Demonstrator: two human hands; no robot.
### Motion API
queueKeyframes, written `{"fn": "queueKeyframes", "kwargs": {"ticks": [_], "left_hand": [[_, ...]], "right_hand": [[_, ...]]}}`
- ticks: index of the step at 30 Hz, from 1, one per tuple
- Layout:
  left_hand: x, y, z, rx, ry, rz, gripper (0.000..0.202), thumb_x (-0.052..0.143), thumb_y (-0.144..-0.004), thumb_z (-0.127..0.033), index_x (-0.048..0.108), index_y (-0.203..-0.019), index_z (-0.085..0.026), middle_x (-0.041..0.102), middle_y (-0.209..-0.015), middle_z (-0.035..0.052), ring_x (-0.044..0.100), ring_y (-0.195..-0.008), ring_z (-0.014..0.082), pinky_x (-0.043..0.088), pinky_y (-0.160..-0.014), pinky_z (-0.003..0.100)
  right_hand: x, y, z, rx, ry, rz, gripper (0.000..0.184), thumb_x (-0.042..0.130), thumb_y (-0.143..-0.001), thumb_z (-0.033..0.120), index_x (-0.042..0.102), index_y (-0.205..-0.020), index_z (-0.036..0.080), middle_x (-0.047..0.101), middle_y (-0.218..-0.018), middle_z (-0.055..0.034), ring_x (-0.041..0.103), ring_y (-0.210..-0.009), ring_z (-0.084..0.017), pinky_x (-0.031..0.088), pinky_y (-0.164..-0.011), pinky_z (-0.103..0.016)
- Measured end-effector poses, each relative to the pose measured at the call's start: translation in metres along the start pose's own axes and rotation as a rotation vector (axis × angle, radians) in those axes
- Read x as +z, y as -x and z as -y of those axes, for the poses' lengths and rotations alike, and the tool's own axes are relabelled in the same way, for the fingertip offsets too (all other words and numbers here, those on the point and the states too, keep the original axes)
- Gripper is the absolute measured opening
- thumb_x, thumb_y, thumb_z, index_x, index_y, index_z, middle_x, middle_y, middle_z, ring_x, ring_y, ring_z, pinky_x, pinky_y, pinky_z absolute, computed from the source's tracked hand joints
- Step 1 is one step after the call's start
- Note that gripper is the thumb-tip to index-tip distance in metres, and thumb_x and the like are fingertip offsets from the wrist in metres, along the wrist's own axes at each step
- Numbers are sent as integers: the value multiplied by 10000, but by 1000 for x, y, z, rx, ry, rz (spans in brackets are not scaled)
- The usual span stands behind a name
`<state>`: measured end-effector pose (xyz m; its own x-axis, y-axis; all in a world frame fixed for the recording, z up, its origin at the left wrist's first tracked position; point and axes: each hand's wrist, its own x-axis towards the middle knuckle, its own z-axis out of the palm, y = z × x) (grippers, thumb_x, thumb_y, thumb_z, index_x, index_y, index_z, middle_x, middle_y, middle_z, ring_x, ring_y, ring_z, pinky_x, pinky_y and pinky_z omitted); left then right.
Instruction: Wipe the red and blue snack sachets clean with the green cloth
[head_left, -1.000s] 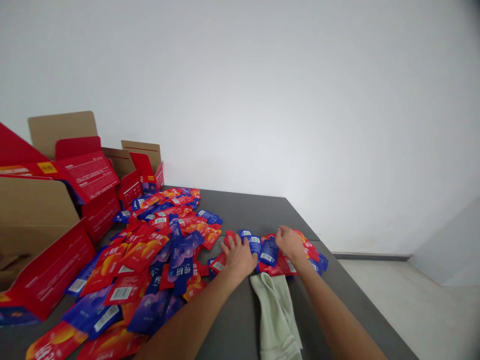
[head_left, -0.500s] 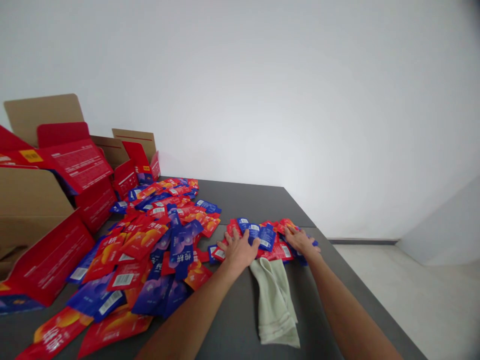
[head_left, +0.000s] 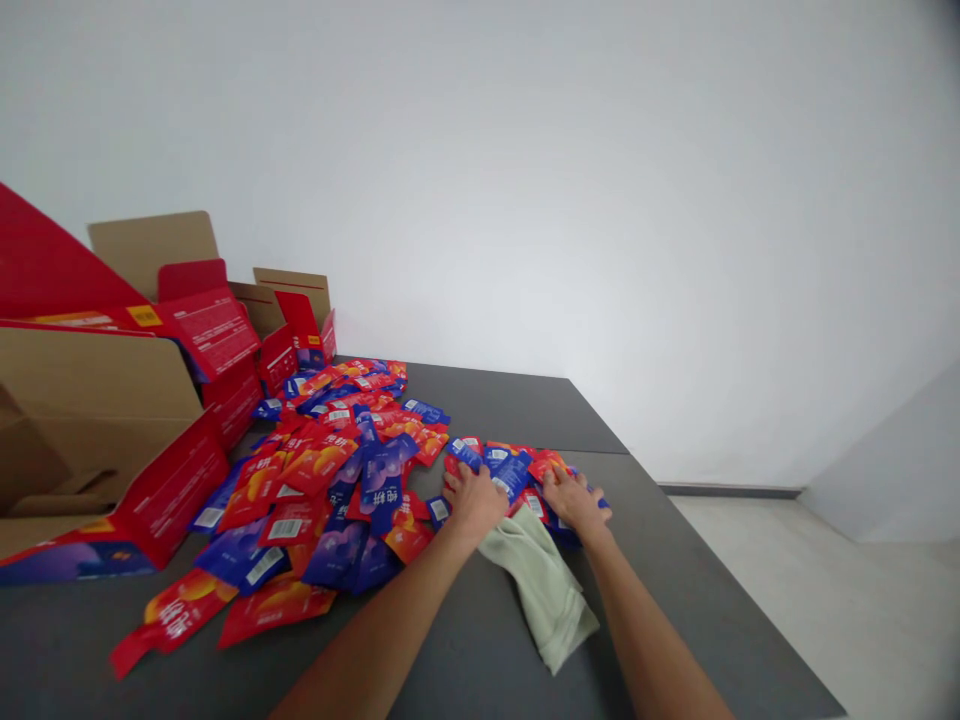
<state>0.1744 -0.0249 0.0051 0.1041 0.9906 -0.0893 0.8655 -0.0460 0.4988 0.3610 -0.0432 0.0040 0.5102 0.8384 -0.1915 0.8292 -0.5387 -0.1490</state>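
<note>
A small pile of red and blue snack packets (head_left: 511,474) lies on the dark table between my two hands. My left hand (head_left: 475,502) rests on the pile's left side, its fingers spread over the packets. From the right, my right hand (head_left: 576,500) presses against the same pile with fingers apart and slightly bent. Some packets are partly covered by my fingers. A pale green cloth (head_left: 541,590) lies crumpled in front of the pile, between my forearms, its far end touching the packets.
A larger heap of red and blue packets (head_left: 311,470) spreads over the table's left half. Open red cardboard boxes (head_left: 176,495) stand along the left side. A white wall (head_left: 480,220) rises behind the grey table (head_left: 675,580), whose right edge drops to a pale floor.
My right hand has moved left, pushing packets closer to my left hand, so the small pile is narrower. The cloth has shifted and now lies more slantwise. The view has turned slightly left.
</note>
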Motion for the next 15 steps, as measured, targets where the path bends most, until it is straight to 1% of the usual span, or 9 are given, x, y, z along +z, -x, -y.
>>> {"fn": "queueKeyframes", "kwargs": {"ticks": [3,5,8,11,13,15], "left_hand": [[-5,8,7,62,38,24,468,468,-859,-391,626,-1244,-179,445,-1470,216,421,-1327,432,358,-1041,541],[-10,12,12,93,50,25,441,457,-877,-374,640,-1234,-191,470,-1465,193,437,-1329,394,359,-1054,501],[-18,15,22,162,75,20,391,436,-907,-305,648,-1221,-213,547,-1417,137,466,-1331,290,356,-1075,392],[-28,16,35,225,104,6,365,396,-931,-228,657,-1185,-239,643,-1308,71,559,-1232,184,389,-1027,269],[-34,16,42,233,108,-2,350,396,-923,-193,675,-1130,-235,692,-1217,62,614,-1144,171,425,-975,252],[-41,17,47,228,96,-6,323,418,-899,-169,699,-1050,-222,723,-1122,72,644,-1077,191,453,-936,273]], "right_hand": [[5,20,15,29,-45,-20,644,100,-956,600,335,-1505,358,344,-1520,-161,327,-1369,-454,305,-959,-679],[7,30,23,33,-67,-28,650,95,-949,627,331,-1503,381,339,-1524,-150,323,-1368,-458,312,-957,-669],[8,40,26,21,-90,-24,673,113,-934,676,328,-1503,388,364,-1514,-151,343,-1361,-453,307,-971,-658],[5,49,24,-5,-104,-21,686,127,-924,707,302,-1512,397,371,-1521,-147,385,-1345,-436,302,-986,-655],[2,57,23,-21,-107,-31,674,143,-932,697,285,-1518,396,349,-1542,-134,387,-1347,-428,283,-1004,-660],[-1,69,24,-70,-79,-108,635,208,-946,659,336,-1500,377,326,-1561,-112,317,-1389,-426,242,-1039,-655]]}}
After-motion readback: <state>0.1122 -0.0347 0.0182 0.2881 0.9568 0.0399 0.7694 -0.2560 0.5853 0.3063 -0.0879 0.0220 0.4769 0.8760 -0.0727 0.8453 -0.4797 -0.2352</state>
